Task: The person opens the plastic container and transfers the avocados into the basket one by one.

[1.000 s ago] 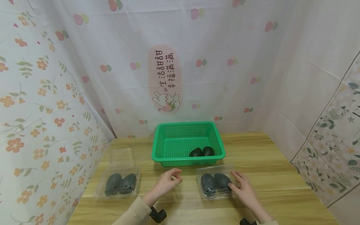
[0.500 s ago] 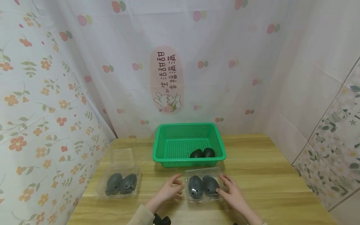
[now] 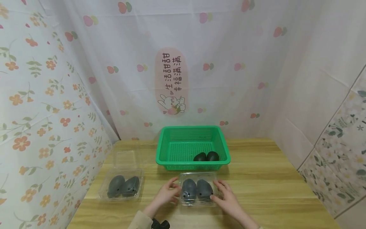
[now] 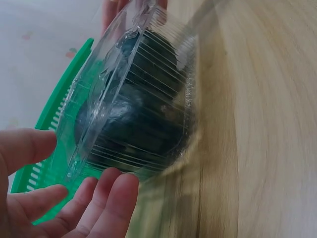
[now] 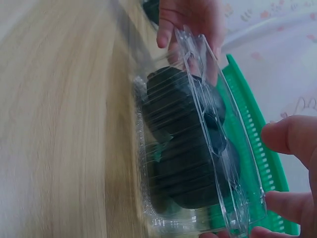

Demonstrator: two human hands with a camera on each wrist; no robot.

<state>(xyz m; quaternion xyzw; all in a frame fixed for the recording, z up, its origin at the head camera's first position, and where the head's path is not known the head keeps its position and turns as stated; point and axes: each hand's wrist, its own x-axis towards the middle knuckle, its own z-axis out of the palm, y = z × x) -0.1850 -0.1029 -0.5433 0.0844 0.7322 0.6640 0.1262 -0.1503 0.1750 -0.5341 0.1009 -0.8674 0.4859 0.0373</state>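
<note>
A lidded clear plastic clamshell box [image 3: 197, 203] with two dark green avocados [image 3: 189, 190] in it sits on the table in front of the basket. At its right end is my right hand [image 3: 228, 200], fingertips touching the box, thumb by the near corner and fingers farther back. My left hand [image 3: 165, 194] is beside the left end, fingers loosely bent; the left wrist view shows its thumb [image 4: 29, 148] apart from its fingers at the box's corner. Whether the left fingertips touch the plastic I cannot tell.
A green plastic basket [image 3: 193, 163] with two avocados [image 3: 212, 156] stands behind the box. To the left, another clamshell box [image 3: 125, 160] holds two avocados [image 3: 116, 185], its lid raised. The wooden table [image 3: 257, 178] ends at a patterned curtain [image 3: 234, 89].
The lidded clamshell box has slid left across the table along with my right hand. My left hand has dipped slightly nearer its left end. The camera view has shifted a little.
</note>
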